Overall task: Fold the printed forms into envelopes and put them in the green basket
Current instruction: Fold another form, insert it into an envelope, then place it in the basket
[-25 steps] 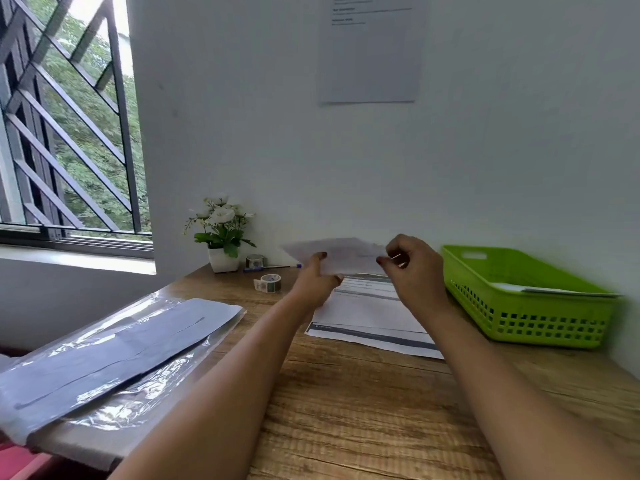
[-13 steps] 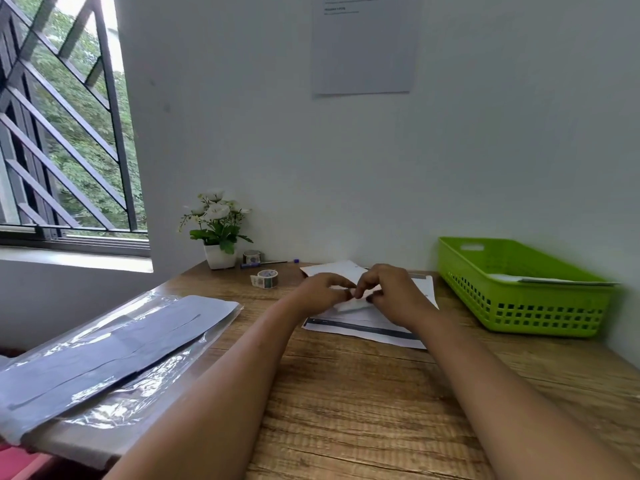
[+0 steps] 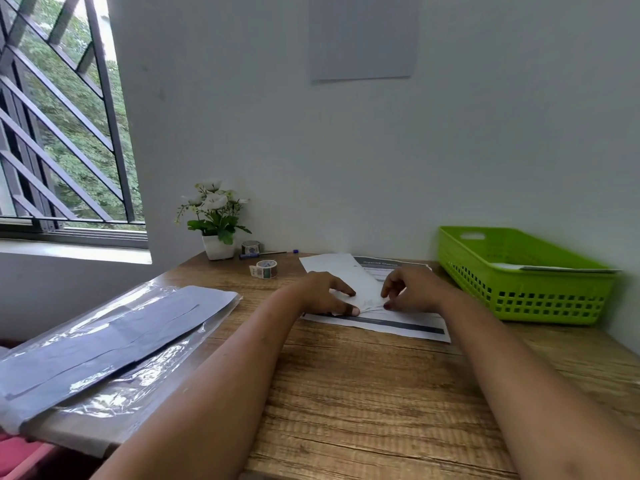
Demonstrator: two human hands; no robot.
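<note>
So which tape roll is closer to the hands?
The front tape roll, out on the wood; the back tape roll sits beside the flower pot.

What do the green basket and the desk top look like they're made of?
Green basket: likely moulded plastic, slight sheen, uniform colour, regular grid of holes. Desk top: wood or wood-look laminate, matte; grain lines show, but not which.

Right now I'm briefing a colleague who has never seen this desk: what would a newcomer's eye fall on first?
The bright green basket at the right edge of the wooden desk, a paper already lying in it, stands out most. At the centre, the left hand and right hand meet with fingertips on a white sheet lying over a stack of printed forms. A plastic-wrapped bundle of grey sheets lies at the left.
</note>
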